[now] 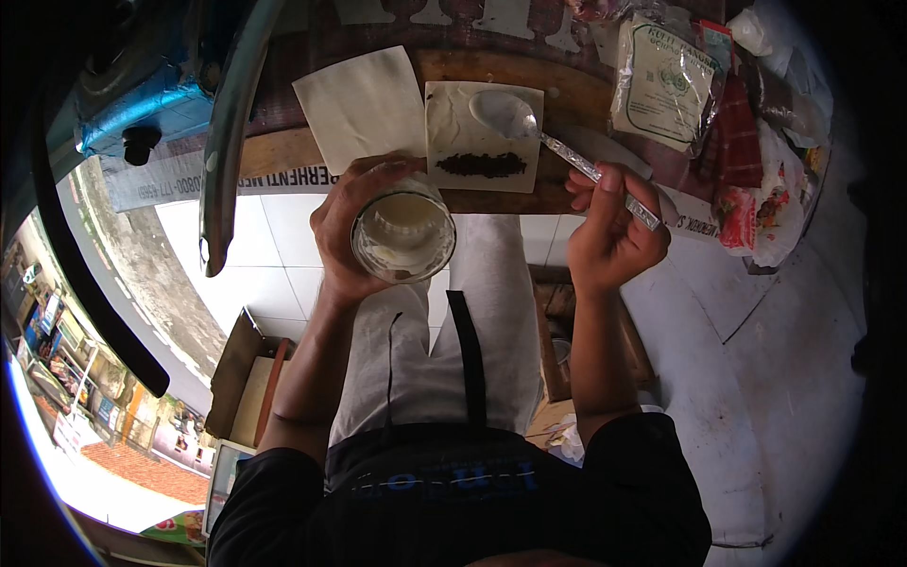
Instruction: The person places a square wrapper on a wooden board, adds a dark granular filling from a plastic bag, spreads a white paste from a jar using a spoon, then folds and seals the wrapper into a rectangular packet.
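My left hand (pixel 333 222) is wrapped round a clear glass (pixel 436 248) with whitish stuff inside, tipped so that I look into its mouth. My right hand (pixel 619 234) grips a metal spoon (pixel 573 159) by its patterned handle. The spoon's bowl is over the upper right part of a square, pale dough wrapper (pixel 446 106); whether it touches is hard to tell. Across the lower part of that wrapper runs a strip of dark brown sprinkles (pixel 482 165). A second wrapper (pixel 364 109), bare, lies to its left, partly behind my left hand.
The wrappers lie on a wooden board (pixel 472 66). To the right are a plastic packet of square wrappers (pixel 661 85) and several plastic bags (pixel 770 213). At the left stand a blue metal appliance (pixel 146 111) and a curved metal bar (pixel 225 151). Below sits a wooden box (pixel 248 378).
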Available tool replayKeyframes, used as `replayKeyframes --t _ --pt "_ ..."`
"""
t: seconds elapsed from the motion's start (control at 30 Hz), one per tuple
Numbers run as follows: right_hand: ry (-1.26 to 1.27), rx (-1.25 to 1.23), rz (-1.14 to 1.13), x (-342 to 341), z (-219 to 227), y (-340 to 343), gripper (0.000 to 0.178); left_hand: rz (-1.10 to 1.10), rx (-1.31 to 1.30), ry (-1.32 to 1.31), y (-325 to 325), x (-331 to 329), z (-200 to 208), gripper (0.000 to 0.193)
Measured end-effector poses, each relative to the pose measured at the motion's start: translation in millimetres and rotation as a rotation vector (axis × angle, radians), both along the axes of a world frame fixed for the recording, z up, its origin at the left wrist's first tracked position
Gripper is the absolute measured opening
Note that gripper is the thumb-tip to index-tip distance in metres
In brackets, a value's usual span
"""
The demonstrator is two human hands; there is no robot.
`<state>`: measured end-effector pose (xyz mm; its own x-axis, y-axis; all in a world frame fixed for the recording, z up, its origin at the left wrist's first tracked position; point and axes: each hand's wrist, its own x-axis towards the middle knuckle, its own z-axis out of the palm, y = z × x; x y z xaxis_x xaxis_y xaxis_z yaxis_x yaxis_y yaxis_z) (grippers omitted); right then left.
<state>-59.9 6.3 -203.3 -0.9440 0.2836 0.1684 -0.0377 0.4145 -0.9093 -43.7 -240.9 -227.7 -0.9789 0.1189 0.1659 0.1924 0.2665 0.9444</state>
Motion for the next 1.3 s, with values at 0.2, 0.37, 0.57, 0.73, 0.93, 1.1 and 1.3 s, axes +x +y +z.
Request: replayKeyframes --t 0.2,0.37,0.57,0.73,0.93,1.1,1.3 --pt "-0.017 -0.108 0.035 0 1 5 0.014 0.008 -0.002 -0.005 1 0 1 0.073" --pt "0.031 0.026 0.094 5 -1 18 0.012 0.001 0.018 0.008 -1 -1 -1 0.073" --pt "0.11 0.086 0.203 10 2 28 0.016 0.007 0.009 -0.012 -1 -1 -2 0.073" --pt "0.106 0.151 0.257 8 -5 27 0.018 -0.002 -0.012 -0.01 -1 -2 0 0.071" --pt "0.155 0.184 0.085 0 -15 33 0.012 -0.004 -0.018 -0.007 -1 -2 2 0.07" --pt "0.163 0.049 0.089 -4 -13 31 0.017 0.0 -0.011 0.005 0 -3 1 0.071" --pt "0.129 0.02 0.153 -8 -19 24 0.015 -0.002 -0.024 -0.002 1 -4 2 0.071"
